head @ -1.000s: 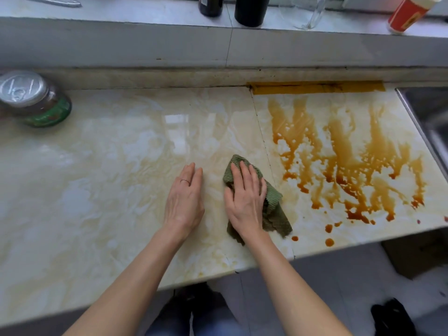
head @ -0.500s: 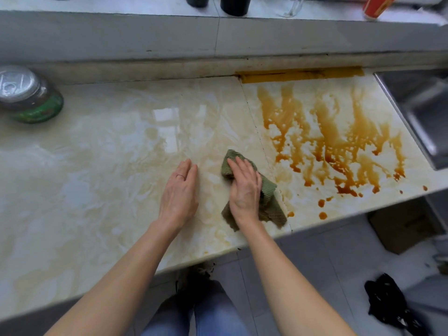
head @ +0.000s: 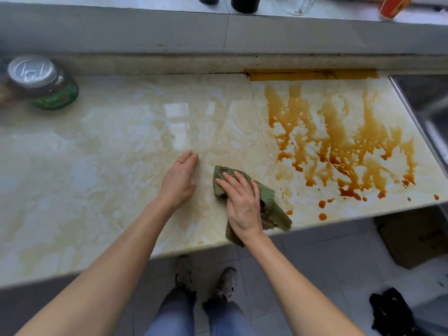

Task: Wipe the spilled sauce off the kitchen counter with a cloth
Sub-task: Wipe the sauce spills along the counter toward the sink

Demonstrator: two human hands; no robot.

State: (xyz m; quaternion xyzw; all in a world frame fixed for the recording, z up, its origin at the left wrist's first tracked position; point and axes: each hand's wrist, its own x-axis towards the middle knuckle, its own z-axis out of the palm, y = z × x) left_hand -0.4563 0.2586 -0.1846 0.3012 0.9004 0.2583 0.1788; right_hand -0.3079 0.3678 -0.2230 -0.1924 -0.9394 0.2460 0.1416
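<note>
You're working on a counter (head: 121, 146) that's looking like polished marble, smooth and glossy, throwing back window glare. Your cloth (head: 268, 194) is reading as ribbed matt fabric. The sauce (head: 339, 141) is lying wet and shiny. The jar (head: 48, 88) lid is showing bright metal, and the sink (head: 431, 98) is looking like dull steel.

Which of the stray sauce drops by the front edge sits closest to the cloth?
The drop just right of the green cloth; the other drops lie farther right, below the main spill.
</note>
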